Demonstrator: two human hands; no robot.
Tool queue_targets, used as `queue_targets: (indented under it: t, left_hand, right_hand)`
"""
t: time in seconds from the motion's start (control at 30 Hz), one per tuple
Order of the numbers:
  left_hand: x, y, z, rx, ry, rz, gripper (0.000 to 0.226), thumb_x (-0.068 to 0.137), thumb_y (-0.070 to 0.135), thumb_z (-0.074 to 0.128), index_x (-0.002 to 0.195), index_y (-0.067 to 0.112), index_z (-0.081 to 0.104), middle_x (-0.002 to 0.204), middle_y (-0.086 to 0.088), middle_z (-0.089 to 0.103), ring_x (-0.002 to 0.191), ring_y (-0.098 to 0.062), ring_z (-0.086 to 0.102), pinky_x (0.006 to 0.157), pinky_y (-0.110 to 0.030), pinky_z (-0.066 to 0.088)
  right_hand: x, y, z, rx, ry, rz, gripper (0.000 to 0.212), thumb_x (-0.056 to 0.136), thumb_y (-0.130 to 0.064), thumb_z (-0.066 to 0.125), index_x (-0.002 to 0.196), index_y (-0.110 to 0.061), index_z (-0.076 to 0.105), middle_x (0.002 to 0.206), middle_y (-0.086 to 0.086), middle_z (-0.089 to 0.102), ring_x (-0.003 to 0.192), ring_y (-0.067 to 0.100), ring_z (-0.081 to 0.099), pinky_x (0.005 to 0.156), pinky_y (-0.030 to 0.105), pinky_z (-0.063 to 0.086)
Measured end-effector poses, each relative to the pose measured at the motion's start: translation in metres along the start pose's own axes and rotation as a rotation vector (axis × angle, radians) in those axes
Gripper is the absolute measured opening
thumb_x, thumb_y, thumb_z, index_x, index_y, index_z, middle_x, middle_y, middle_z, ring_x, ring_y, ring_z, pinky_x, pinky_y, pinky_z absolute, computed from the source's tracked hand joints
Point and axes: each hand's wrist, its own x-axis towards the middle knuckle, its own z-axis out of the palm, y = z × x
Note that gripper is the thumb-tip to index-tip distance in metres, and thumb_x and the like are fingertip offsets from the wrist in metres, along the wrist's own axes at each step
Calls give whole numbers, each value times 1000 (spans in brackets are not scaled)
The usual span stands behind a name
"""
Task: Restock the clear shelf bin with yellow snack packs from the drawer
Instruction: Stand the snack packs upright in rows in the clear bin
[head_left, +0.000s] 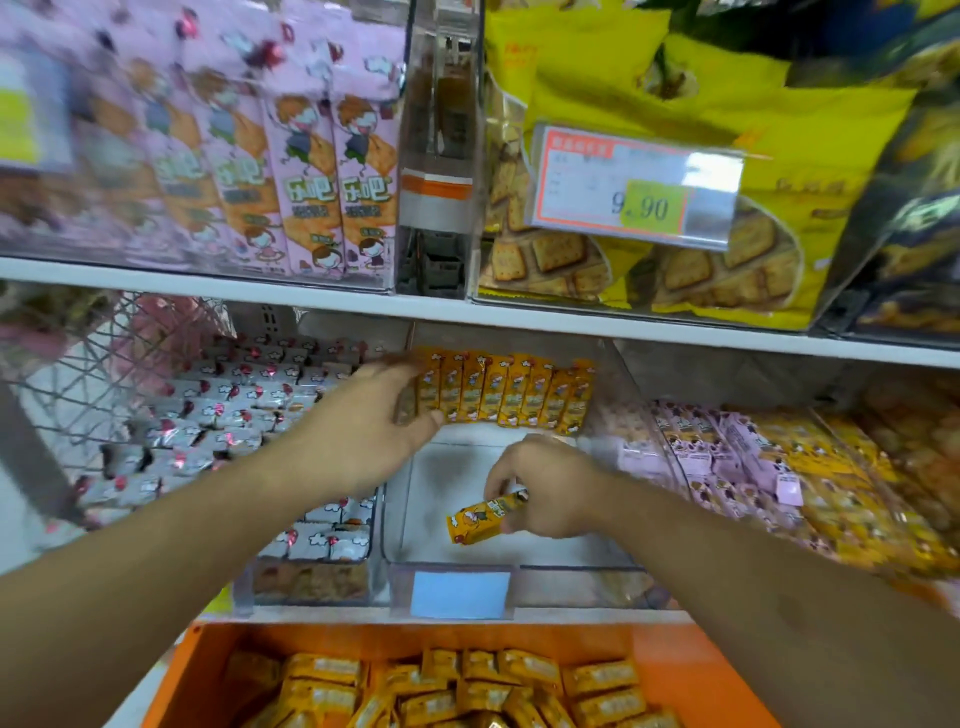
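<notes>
A: What is the person doing?

B: Filling the clear bin (400, 519) on the shelf with yellow snack packs. This looks like the putting-in step.

A: Where are the packs?

B: There is a row of yellow packs (506, 392) standing up at the back of the bin. Lots more lie in the orange drawer (691, 670) down below, near the bottom of the view.

A: What is the right hand (545, 491) doing?

B: Its fingers pinch one yellow pack (480, 517). The pack is tilted, over the bare white floor of the bin, in front of the row. I cannot tell if it touches the floor.

A: And the left hand (363, 426)?

B: It is spread out, fingers fairly straight. The fingertips (434, 417) rest against the left end of the row. I think it is holding the row so it does not fall over.

A: What comes next?

B: I think the pack in the right hand needs to stand up like the others, next to the row. The left hand should hold the row steady. Then a hand needs to go down to the drawer for more, because the front of the bin has lots of room.

A: What else is there?

B: White packs (244, 410) fill the bin to the left, and pink packs (711, 441) sit to the right. A price tag (636, 184) hangs on the shelf above.
</notes>
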Motion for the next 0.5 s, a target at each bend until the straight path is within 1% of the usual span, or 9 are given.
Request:
queue_targets:
  t: [0.07, 0.13, 0.2, 0.27, 0.33, 0.43, 0.5]
  left_hand:
    - [-8, -4, 2, 35, -5, 14, 64, 100, 53, 55, 156, 26, 40, 156, 5, 42, 142, -16, 42, 117, -29, 33]
    - [-11, -8, 4, 29, -11, 31, 66, 100, 57, 50, 157, 26, 37, 160, 7, 38, 146, -14, 38, 121, -30, 30]
    - [-9, -8, 2, 28, 3, 39, 65, 100, 60, 46, 156, 28, 39, 159, 8, 39, 145, -13, 39, 121, -33, 33]
    - [-7, -10, -3, 27, 16, 44, 61, 100, 60, 45, 153, 31, 45, 156, 10, 45, 142, -11, 42, 118, -30, 35]
    - [-5, -14, -9, 35, 19, 68, 59, 99, 61, 43, 151, 34, 49, 154, 14, 48, 140, -7, 44, 117, -27, 35]
    - [-5, -23, -13, 24, 17, 99, 55, 98, 60, 44, 149, 39, 50, 152, 21, 49, 139, -2, 44, 114, -21, 32]
    - [-7, -23, -12, 9, 21, 111, 53, 99, 59, 45, 149, 41, 49, 151, 24, 48, 138, 0, 44, 115, -20, 32]
  right_hand:
    - [1, -2, 1, 44, 5, 41, 34, 83, -33, 86, 115, -27, 75, 117, -6, 69, 111, 15, 58, 90, 32, 52]
    - [4, -5, 0, 131, 68, 80, 29, 84, -32, 85, 108, -25, 70, 111, -3, 68, 104, 19, 63, 86, 36, 56]
    - [9, -9, -3, 229, 188, 128, 26, 83, -34, 82, 98, -23, 64, 100, 0, 68, 92, 24, 66, 76, 41, 58]
    - [21, -14, -8, 330, 277, 194, 26, 80, -28, 81, 94, -21, 60, 93, 4, 67, 85, 26, 66, 68, 42, 57]
    - [37, -21, -12, 426, 362, 246, 30, 79, -25, 84, 94, -18, 59, 91, 6, 67, 84, 27, 67, 66, 40, 57]
    - [67, -29, -9, 435, 486, 287, 36, 80, -32, 82, 96, -17, 54, 89, 4, 65, 82, 25, 65, 65, 38, 56]
    - [88, -33, -4, 443, 528, 328, 40, 81, -36, 82, 103, -17, 55, 95, 2, 65, 86, 24, 64, 67, 33, 52]
